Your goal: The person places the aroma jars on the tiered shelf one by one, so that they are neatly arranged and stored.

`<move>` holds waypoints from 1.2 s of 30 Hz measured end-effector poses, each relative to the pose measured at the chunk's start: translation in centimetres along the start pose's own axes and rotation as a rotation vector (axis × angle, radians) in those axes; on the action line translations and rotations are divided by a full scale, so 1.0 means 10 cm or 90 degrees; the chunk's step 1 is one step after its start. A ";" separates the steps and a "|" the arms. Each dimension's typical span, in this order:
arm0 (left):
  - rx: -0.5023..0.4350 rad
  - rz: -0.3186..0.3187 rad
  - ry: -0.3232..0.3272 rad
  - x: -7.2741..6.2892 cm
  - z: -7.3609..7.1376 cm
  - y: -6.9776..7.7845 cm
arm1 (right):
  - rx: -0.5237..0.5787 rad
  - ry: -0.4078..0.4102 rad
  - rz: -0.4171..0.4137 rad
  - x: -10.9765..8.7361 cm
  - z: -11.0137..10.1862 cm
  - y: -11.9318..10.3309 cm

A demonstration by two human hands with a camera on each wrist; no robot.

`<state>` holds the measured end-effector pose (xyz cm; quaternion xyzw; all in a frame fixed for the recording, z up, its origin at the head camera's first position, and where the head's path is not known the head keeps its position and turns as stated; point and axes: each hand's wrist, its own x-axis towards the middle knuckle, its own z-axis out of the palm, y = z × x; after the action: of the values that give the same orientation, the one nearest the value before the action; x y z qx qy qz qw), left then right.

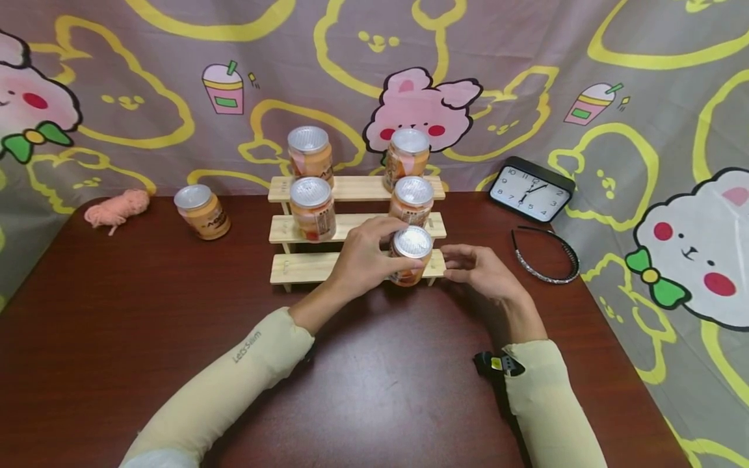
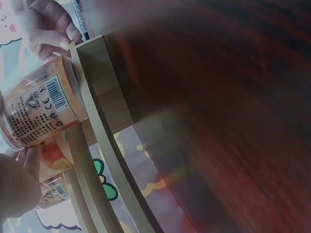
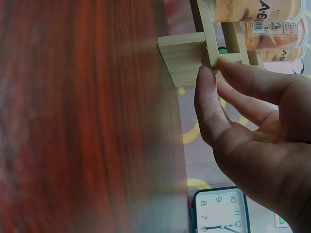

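My left hand point(image 1: 368, 257) grips an orange-labelled can point(image 1: 409, 250) with a silver lid, thumb on the near side and fingers behind. The can stands upright at the right end of the bottom step of a three-tier wooden stand point(image 1: 304, 268); its barcode label shows in the left wrist view. At that step's right end, my right hand point(image 1: 482, 270) pinches the board's corner between thumb and fingertip, seen closely in the right wrist view. Two similar cans point(image 1: 313, 208) point(image 1: 413, 200) sit on the middle step, and two more point(image 1: 310, 155) point(image 1: 407, 159) on the top step.
Another can point(image 1: 203, 212) stands on the dark wooden table point(image 1: 146, 338) left of the stand, with a pink yarn bundle point(image 1: 119, 208) beyond it. To the right are a black-framed clock point(image 1: 531, 190) and a headband point(image 1: 547, 263). A patterned curtain point(image 1: 363, 39) hangs behind.
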<state>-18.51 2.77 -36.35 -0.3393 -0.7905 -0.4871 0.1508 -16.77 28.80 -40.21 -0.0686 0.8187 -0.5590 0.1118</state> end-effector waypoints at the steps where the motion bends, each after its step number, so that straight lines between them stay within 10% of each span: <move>1: 0.002 -0.001 0.002 0.00 0.00 0.00 | 0.000 0.000 0.000 0.00 0.00 0.00; 36: -0.013 -0.053 -0.002 -0.07 -0.04 -0.01 | -0.003 0.004 0.003 -0.01 0.01 0.00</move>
<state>-18.13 2.09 -36.60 -0.3085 -0.7991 -0.5004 0.1259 -16.70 28.75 -40.26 -0.0647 0.8206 -0.5570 0.1103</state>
